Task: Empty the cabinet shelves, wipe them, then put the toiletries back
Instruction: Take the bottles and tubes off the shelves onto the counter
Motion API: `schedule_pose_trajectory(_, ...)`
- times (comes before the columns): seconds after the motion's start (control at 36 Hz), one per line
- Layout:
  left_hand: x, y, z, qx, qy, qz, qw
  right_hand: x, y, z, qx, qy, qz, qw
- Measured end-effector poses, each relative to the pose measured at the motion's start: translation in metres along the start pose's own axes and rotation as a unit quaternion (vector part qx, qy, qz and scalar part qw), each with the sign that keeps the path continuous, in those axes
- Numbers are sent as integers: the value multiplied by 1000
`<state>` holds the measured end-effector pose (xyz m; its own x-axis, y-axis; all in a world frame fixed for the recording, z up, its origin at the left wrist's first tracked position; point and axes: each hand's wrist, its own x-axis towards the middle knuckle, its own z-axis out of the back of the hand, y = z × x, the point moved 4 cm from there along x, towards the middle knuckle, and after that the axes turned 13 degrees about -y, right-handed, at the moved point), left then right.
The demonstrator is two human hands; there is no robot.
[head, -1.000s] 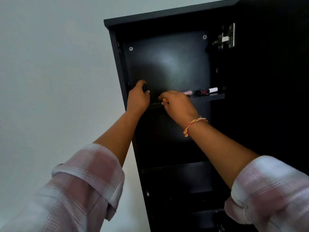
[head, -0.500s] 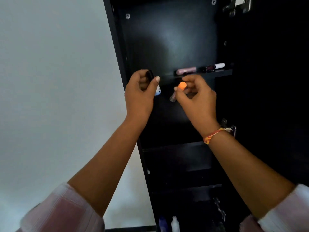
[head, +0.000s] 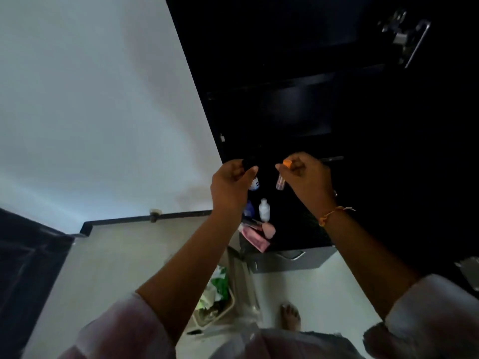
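Observation:
The tall black cabinet [head: 298, 104] stands open against the white wall, its dark shelves hard to make out. My left hand [head: 229, 185] holds a small white-and-blue bottle with a black cap [head: 254, 183] in front of the cabinet. My right hand [head: 304, 176] grips a small clear tube with an orange cap [head: 282, 177], tilted cap-up. Below both hands, a white bottle [head: 264, 209], a blue bottle [head: 249, 208], a pink sponge [head: 269, 229] and a pink packet [head: 255, 239] lie together low by the cabinet's base.
The cabinet door [head: 427, 125] hangs open on the right, with a metal hinge [head: 404, 35] near the top. A beige basket [head: 215, 304] with green and white packets sits on the pale floor. My bare foot [head: 291, 317] is beside it. A dark object [head: 28, 275] fills the left edge.
Both hands came down from the upper shelf, each carrying its small item, and my view tilted down so the floor, basket and lower toiletries now show.

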<state>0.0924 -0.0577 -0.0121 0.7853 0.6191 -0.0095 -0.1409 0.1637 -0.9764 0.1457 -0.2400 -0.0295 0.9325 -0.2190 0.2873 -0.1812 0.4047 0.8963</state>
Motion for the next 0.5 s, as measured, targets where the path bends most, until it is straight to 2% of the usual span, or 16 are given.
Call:
schedule_pose_trajectory(0.08, -11, 54, -1, 38, 4, 58, 998, -22, -44, -7, -54, 8, -38, 998)
schedule_pose_trajectory(0.28, -22, 153, 0, 177, -6, 126, 976, -53, -122, -27, -173, 85, -95, 977)
schedule_pose_trajectory(0.5, -18, 212, -10, 277, -3, 143, 950, -66, -187, -58, -226, 135, -105, 959)
